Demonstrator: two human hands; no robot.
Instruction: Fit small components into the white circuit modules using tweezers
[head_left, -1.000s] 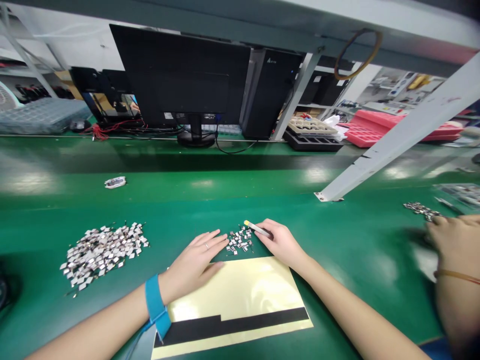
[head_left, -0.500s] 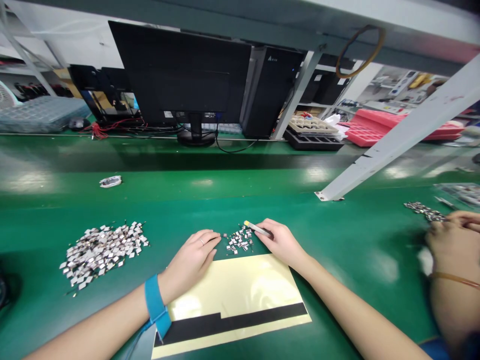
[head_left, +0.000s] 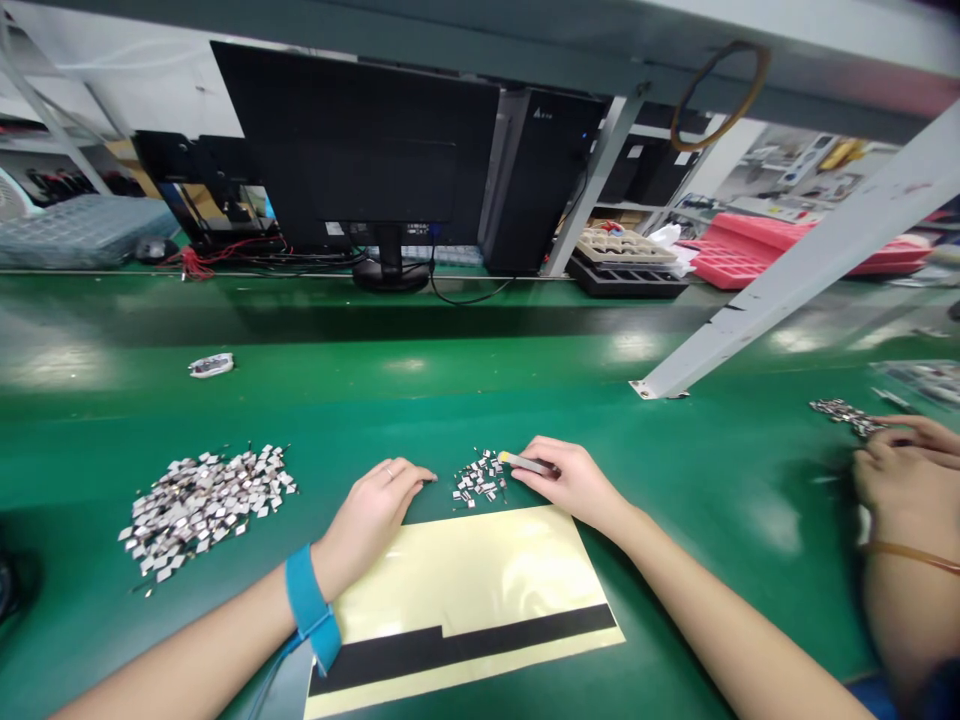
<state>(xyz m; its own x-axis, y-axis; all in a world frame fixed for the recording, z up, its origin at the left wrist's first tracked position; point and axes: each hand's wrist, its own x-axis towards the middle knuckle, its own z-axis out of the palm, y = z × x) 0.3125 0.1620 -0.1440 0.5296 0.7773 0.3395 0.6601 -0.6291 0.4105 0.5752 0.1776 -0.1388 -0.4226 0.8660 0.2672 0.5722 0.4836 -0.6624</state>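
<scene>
1. Left hand (head_left: 379,505) loosely curled, holding nothing visible, on the green bench mat (head_left: 697,560).
2. Right hand (head_left: 574,485) pinching a yellow-tipped pen-like tool (head_left: 527,464).
3. Tiny silvery chips (head_left: 478,480) between both hands: light, likely fragile, best taken by their edges.

At the right edge, a co-worker's hand (head_left: 896,490) was blurred and cut off; the little metal pieces (head_left: 206,510) were too small to make out.

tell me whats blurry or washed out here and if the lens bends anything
Head view: the co-worker's hands at the right edge are motion-blurred, while the person's right hand looks sharper; pale glare patches lie on the green bench top and the yellow sheet; the wide lens bows the overhead beam.
</scene>
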